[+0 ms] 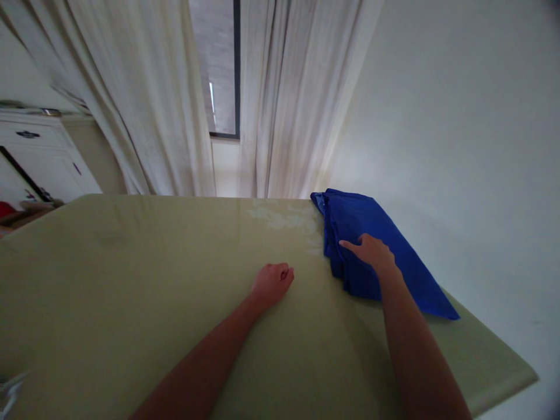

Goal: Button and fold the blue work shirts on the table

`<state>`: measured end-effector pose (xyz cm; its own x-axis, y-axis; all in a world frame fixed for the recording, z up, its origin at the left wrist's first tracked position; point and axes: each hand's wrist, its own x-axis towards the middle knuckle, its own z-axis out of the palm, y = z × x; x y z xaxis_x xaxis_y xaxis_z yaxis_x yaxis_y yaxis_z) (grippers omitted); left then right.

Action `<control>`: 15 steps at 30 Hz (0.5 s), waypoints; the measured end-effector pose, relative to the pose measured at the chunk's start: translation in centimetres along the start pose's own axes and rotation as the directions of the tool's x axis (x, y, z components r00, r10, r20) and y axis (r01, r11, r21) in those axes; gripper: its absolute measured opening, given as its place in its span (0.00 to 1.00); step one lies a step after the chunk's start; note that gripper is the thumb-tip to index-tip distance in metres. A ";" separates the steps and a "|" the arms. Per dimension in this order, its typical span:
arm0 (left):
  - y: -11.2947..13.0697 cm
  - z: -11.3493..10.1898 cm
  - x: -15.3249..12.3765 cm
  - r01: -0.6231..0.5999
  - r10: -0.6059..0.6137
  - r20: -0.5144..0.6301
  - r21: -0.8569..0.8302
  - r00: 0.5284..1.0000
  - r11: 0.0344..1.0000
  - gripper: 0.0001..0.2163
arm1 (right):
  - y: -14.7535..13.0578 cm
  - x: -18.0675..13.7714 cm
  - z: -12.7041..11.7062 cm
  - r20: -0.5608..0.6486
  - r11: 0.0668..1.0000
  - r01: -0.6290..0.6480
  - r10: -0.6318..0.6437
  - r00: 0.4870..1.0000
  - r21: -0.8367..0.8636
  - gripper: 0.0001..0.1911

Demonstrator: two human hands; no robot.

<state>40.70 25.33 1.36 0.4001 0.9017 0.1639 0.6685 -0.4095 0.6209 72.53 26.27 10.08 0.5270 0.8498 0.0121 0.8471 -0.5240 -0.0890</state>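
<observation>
A folded blue sheet, plastic-looking [394,239], lies at the right side of the table, with several layers showing along its left edge. Over it is my right hand [375,251], one finger stretched left towards the layered edge and another digit raised. Whether that fingertip presses on the sheet or hovers just above it, I cannot tell; nothing is gripped. My left hand [272,284] is curled into a fist over the table, left of the sheet and apart from it. Nothing shows in its fingers.
The pale yellow-green table [153,291] fills most of the view, with glossy reflections near its far edge. A white wall [472,146] stands close on the right. Curtains [144,105] hang behind, beside a narrow window [219,70]. A white cabinet [48,146] is at far left.
</observation>
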 end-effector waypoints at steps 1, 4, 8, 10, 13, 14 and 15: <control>0.0 0.0 0.0 -0.002 0.002 0.003 0.003 1.000 1.000 0.19 | -0.5 -0.4 0.2 0.008 1.000 -0.002 0.002 1.000 -0.008 0.40; -0.1 -0.2 -0.1 0.008 -0.008 0.003 -0.001 1.000 1.000 0.20 | -1.4 -0.7 1.0 0.035 0.999 0.013 -0.012 0.999 -0.043 0.25; 0.0 -0.2 -0.1 0.010 -0.010 -0.015 -0.018 1.000 1.000 0.19 | -0.8 0.1 1.4 -0.026 1.000 -0.005 0.004 1.000 -0.007 0.19; 0.0 -0.1 0.0 0.011 -0.011 -0.018 -0.020 1.000 1.000 0.20 | -0.1 0.3 1.1 -0.064 1.000 -0.015 0.015 0.998 0.007 0.19; 0.1 -0.1 0.1 0.023 -0.023 -0.011 -0.026 1.000 0.999 0.20 | 0.3 -0.1 0.2 -0.134 1.000 0.000 0.003 0.991 0.024 0.19; 0.2 -0.1 0.1 0.029 -0.030 -0.011 -0.031 0.999 0.999 0.20 | 0.2 -0.3 -0.1 -0.171 0.999 0.009 -0.002 0.985 0.039 0.20; 0.2 -0.2 0.1 0.036 -0.036 -0.013 -0.039 0.999 0.999 0.19 | -0.1 -0.7 -0.5 -0.210 0.998 0.015 -0.003 0.978 0.055 0.20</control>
<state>40.77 25.33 1.66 0.3673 0.9177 0.1512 0.6574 -0.3712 0.6558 72.10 25.75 10.59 0.5269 0.8205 0.2216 0.8499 -0.5070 -0.1433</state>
